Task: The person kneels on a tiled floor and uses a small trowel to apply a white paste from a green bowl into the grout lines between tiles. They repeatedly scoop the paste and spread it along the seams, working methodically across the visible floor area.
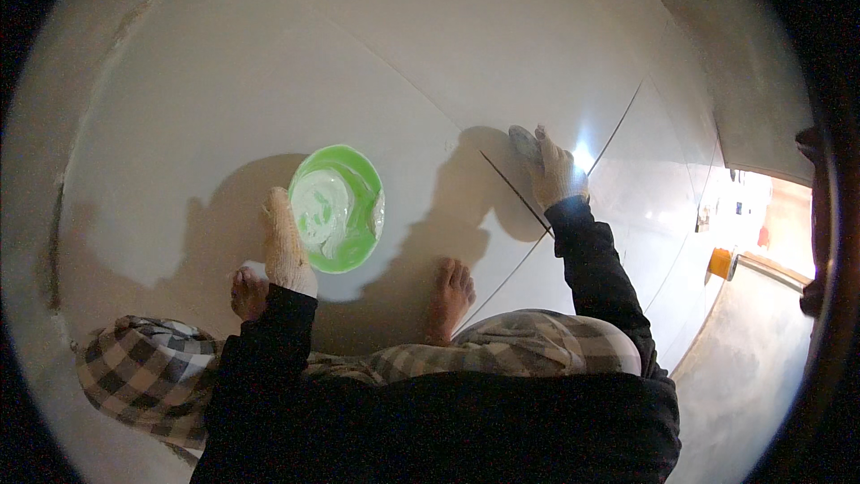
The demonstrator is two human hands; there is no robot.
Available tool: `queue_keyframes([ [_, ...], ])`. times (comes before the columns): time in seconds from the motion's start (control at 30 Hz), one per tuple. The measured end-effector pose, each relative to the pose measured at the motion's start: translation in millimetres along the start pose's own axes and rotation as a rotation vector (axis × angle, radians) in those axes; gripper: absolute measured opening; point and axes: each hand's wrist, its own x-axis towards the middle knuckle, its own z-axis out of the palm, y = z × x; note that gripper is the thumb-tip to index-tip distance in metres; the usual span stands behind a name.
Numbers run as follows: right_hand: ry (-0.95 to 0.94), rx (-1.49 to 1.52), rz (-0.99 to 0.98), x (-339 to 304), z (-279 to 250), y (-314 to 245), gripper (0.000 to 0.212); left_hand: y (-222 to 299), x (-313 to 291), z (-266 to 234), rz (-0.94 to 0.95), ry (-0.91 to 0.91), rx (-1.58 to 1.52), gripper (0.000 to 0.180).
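A bright green bowl (369,215) with white paste (324,206) smeared inside it is held by its left side in my left hand (288,242), which wears a cream knit glove. White paste also sticks to the bowl's right rim. My right hand (557,170), gloved likewise, reaches out over the pale tiled floor (403,116). Its fingers close on a small greyish, rounded thing (524,145), whose kind I cannot make out. Beside that hand runs a dark tile joint (515,191), and another dark joint (616,125) slants away beyond it.
My bare feet (455,287) and knees in checked trousers are close below the hands. Walls bound the floor at left and upper right. A bright doorway (761,215) opens at right, with an orange cylindrical thing (720,263) by it. A strong light reflects off the tiles near my right hand.
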Motion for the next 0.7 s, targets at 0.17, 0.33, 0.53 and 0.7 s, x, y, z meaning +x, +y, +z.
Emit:
queue_keyframes([
  [0.17,0.267,0.049,-0.141,2.5,11.4,4.2,0.046,-7.6,2.0,-5.5,0.014,0.049,0.047,0.063],
  [0.33,-0.095,0.130,0.005,20.9,-9.7,-0.9,0.041,-11.4,-0.3,0.1,0.041,0.126,-0.136,0.053],
  [0.53,-0.002,-0.299,-0.566,68.1,-61.6,-45.5,0.040,-5.9,-2.9,0.6,0.014,0.067,-0.126,0.058],
  [0.7,-0.010,-0.315,-0.698,53.9,-49.5,-66.5,0.023,-7.3,-3.0,-0.2,0.008,0.056,-0.155,0.056],
])
